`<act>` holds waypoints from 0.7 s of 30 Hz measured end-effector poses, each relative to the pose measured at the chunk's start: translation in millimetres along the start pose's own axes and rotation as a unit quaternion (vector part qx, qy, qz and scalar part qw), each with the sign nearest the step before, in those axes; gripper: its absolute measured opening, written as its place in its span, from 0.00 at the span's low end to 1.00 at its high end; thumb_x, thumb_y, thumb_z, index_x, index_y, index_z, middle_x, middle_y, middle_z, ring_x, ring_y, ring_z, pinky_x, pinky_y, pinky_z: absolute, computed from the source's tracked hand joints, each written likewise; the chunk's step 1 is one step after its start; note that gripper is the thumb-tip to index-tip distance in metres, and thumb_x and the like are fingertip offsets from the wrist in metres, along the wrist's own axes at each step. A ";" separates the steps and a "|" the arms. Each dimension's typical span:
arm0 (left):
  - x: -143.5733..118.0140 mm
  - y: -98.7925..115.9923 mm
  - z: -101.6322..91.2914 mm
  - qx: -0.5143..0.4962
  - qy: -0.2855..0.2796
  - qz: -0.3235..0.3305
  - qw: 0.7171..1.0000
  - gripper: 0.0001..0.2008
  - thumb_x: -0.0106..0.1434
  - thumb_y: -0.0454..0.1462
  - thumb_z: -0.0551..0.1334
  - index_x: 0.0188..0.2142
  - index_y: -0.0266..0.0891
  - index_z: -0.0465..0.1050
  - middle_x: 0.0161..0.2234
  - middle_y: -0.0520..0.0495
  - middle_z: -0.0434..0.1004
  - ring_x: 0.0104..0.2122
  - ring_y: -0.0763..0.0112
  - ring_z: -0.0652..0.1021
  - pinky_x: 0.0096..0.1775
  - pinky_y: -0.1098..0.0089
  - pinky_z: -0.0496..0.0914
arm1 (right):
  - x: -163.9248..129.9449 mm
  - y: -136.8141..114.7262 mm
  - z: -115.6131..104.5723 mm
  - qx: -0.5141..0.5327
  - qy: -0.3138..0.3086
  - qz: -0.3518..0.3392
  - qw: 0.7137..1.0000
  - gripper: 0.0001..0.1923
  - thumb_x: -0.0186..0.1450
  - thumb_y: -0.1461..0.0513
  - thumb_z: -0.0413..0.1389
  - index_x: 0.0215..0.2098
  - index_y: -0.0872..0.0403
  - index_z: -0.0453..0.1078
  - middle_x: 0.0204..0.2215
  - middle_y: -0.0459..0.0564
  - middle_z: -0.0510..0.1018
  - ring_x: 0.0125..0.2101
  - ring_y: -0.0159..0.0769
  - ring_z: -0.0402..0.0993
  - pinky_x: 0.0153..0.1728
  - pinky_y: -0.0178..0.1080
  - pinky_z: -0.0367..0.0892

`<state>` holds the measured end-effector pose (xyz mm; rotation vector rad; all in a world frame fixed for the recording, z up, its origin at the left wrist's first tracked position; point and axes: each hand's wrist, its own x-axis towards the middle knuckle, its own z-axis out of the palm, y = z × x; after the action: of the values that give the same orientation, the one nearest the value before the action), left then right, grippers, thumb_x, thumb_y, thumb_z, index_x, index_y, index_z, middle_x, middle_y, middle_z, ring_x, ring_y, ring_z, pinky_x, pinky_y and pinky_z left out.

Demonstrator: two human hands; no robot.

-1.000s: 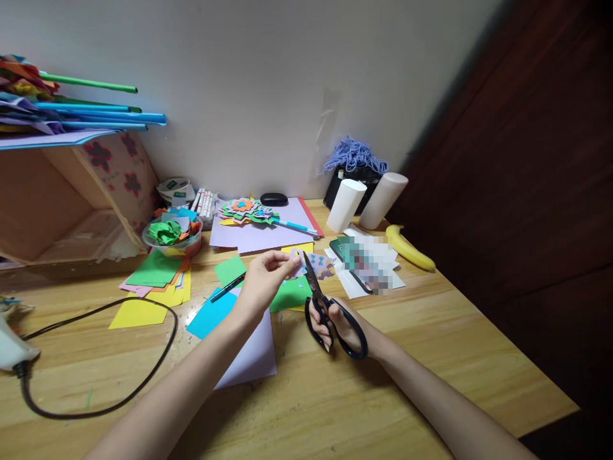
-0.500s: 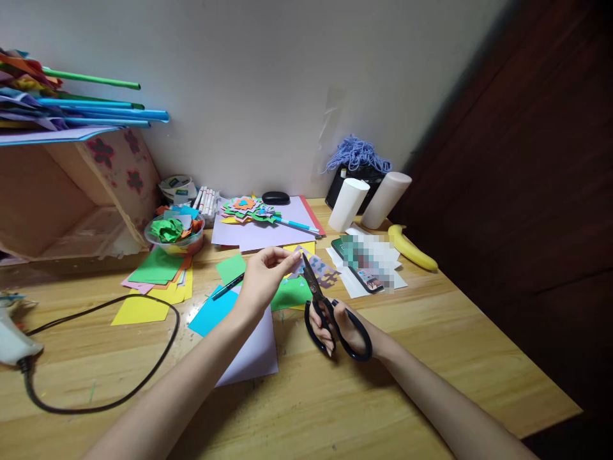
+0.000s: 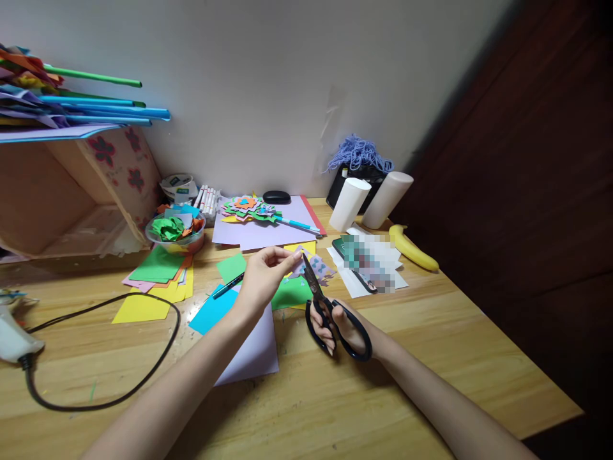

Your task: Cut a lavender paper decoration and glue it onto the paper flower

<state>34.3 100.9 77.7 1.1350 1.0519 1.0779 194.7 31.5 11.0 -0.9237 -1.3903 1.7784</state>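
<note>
My left hand [image 3: 265,278] pinches a small lilac paper cut-out [image 3: 317,266] with coloured shapes on it, holding it above the wooden desk [image 3: 431,358]. My right hand [image 3: 341,327] grips black scissors [image 3: 330,313] by their loops; the blades point up and to the left, and their tips meet the cut-out's edge close to my left fingertips. Under both hands lie a green sheet [image 3: 292,295], a lilac sheet [image 3: 256,348] and a blue sheet [image 3: 211,313].
A glue gun [image 3: 12,338] with a black cable [image 3: 143,377] lies at the left. Coloured sheets [image 3: 153,281], a bowl of paper scraps [image 3: 175,231], markers [image 3: 205,201], paper flowers [image 3: 246,209], two white rolls [image 3: 366,203], a phone [image 3: 364,262] and a banana [image 3: 414,250] line the back. The desk ends at the right.
The scissors and both hands have barely moved; the cut-out has turned slightly between my left fingers, and the view has drifted a little.
</note>
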 end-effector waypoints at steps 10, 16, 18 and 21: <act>0.5 -0.2 -1.7 0.005 0.001 0.010 1.000 0.17 0.44 0.46 0.70 0.23 0.34 0.72 0.23 0.50 0.74 0.24 0.76 0.71 0.28 0.75 0.64 | -2.7 1.2 -1.9 0.001 -0.019 0.004 1.000 0.36 0.47 0.31 0.47 0.27 0.54 0.57 0.15 0.37 0.58 0.13 0.22 0.54 0.14 0.28 0.59; 2.1 -2.0 -5.1 0.008 -0.003 0.027 1.000 0.16 0.45 0.45 0.70 0.23 0.34 0.72 0.22 0.51 0.73 0.23 0.77 0.70 0.30 0.74 0.65 | -3.0 1.2 -2.3 -0.001 -0.047 0.004 0.999 0.35 0.47 0.32 0.48 0.27 0.55 0.57 0.15 0.37 0.58 0.12 0.21 0.53 0.12 0.26 0.57; 2.3 -1.8 -5.3 0.007 -0.005 0.026 1.000 0.16 0.45 0.46 0.70 0.23 0.34 0.72 0.22 0.51 0.73 0.23 0.77 0.70 0.30 0.74 0.65 | -2.6 1.6 -1.7 0.002 -0.050 0.003 0.999 0.35 0.48 0.32 0.48 0.27 0.55 0.57 0.16 0.37 0.58 0.12 0.21 0.53 0.12 0.26 0.57; 2.7 -1.7 -4.2 0.005 -0.005 0.020 1.000 0.17 0.44 0.46 0.70 0.23 0.34 0.72 0.21 0.51 0.73 0.23 0.77 0.70 0.30 0.74 0.65 | -1.8 1.4 -0.5 0.010 -0.049 0.006 0.999 0.35 0.47 0.32 0.48 0.26 0.55 0.57 0.16 0.37 0.58 0.12 0.21 0.52 0.12 0.26 0.56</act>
<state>30.9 104.1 75.3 1.1718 1.0322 1.0990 196.0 30.0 9.8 -0.8447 -1.4274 1.8653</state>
